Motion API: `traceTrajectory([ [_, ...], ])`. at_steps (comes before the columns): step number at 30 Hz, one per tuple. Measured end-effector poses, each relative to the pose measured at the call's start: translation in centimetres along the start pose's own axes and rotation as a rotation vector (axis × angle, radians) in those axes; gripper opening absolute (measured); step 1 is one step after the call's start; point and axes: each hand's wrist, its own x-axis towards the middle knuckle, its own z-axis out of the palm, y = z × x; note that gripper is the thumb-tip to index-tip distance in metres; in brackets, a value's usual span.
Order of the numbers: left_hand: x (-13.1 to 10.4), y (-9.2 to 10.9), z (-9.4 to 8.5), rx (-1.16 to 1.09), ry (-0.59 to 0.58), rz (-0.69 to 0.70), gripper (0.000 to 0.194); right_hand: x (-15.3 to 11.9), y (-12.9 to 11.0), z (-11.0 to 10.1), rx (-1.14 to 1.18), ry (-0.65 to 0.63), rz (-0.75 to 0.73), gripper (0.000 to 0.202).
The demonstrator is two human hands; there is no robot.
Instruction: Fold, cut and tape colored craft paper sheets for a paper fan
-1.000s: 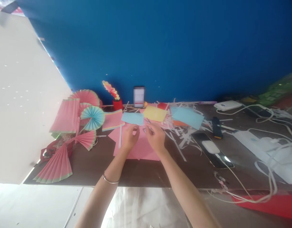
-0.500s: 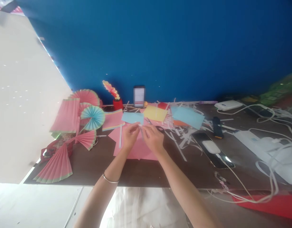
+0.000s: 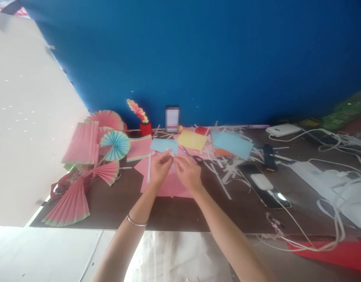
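My left hand (image 3: pixel 162 166) and my right hand (image 3: pixel 188 170) meet above pink paper (image 3: pixel 171 186) at the middle of the desk. Both pinch a small whitish strip between their fingertips; its shape is too small to tell. Just beyond them lies a light blue sheet (image 3: pixel 163 145). Dark-handled scissors (image 3: pixel 197 159) rest beside my right hand, partly hidden by it. A yellow sheet (image 3: pixel 192 140) is behind the scissors. One white strip (image 3: pixel 149 168) lies left of my left hand.
Folded pink fans (image 3: pixel 70 203) and a blue round fan (image 3: pixel 114 145) are at the left. Paper scraps (image 3: pixel 227 168), another blue sheet (image 3: pixel 233 144), a phone (image 3: pixel 264 186) and white cables (image 3: pixel 339 211) spread over the right. A screen (image 3: pixel 172 119) stands against the blue wall.
My right hand has shifted very slightly left, and its fingers sit a little differently near the strip. My left hand is almost unmoved.
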Motion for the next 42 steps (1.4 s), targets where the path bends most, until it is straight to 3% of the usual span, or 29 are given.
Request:
traceTrajectory([
  [15, 0.02, 1.02, -0.45, 0.064, -0.073, -0.013, 0.041, -0.22, 0.05, 0.02, -0.061, -0.059, 0.006, 0.022],
  [26, 0.15, 0.58, -0.7, 0.097, -0.131, 0.007, 0.048, -0.07, 0.08, 0.14, -0.059, -0.074, 0.032, 0.023],
  [42, -0.03, 0.92, -0.73, 0.108, -0.168, 0.032, 0.044, -0.27, 0.39, 0.36, -0.089, -0.118, 0.002, 0.023],
])
